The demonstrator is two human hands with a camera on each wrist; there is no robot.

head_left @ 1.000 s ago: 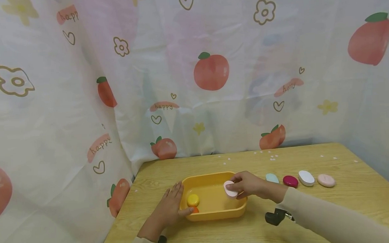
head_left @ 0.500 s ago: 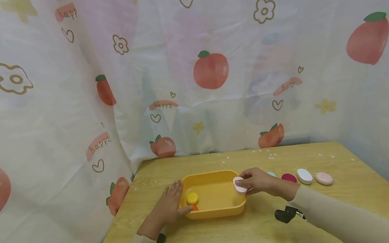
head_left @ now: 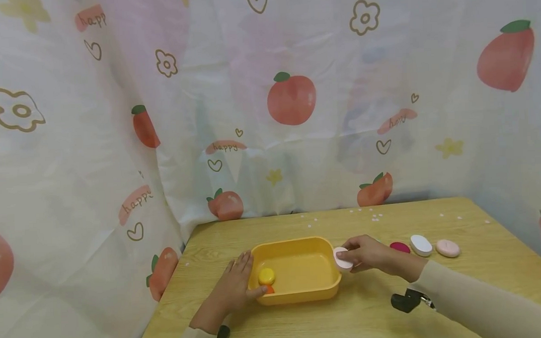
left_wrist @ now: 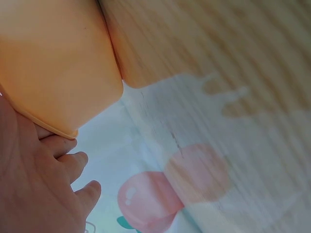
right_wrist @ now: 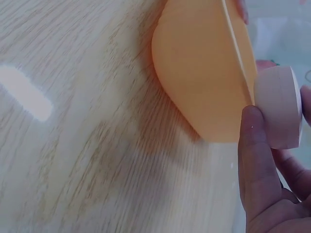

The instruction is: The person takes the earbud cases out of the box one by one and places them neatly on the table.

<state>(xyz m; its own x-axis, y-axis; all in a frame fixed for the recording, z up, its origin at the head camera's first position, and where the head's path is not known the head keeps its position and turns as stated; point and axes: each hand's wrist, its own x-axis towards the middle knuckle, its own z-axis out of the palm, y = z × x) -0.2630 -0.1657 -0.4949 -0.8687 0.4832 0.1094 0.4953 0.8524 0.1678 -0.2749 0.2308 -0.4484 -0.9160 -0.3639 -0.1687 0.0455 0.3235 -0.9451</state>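
My right hand point(head_left: 373, 254) pinches a pale pink oval soap bar point(head_left: 343, 260) between thumb and fingers. The bar stands tilted just beyond the right rim of a yellow-orange plastic basin point(head_left: 302, 296). In the right wrist view, the soap point(right_wrist: 278, 104) has a rounded side and a flat face, and a fingertip lies right at the basin's rim. My left hand point(head_left: 233, 287) rests against the basin's left side, fingers extended and thumb across the front rim. Inside, at the left, lie a yellow round piece point(head_left: 266, 276) and an orange one point(head_left: 269, 289), partly hidden by the thumb.
Right of my right hand, a magenta oval piece point(head_left: 400, 247), a white one point(head_left: 421, 245) and a pink one point(head_left: 448, 248) lie in a row on the wooden table point(head_left: 347, 320). Small white bits point(head_left: 375, 216) dot the back. A fruit-print curtain point(head_left: 292, 163) hangs behind.
My right hand has moved the pale pink soap bar rightward, from over the basin's right part to just outside its right rim. The left hand stays in place on the basin.
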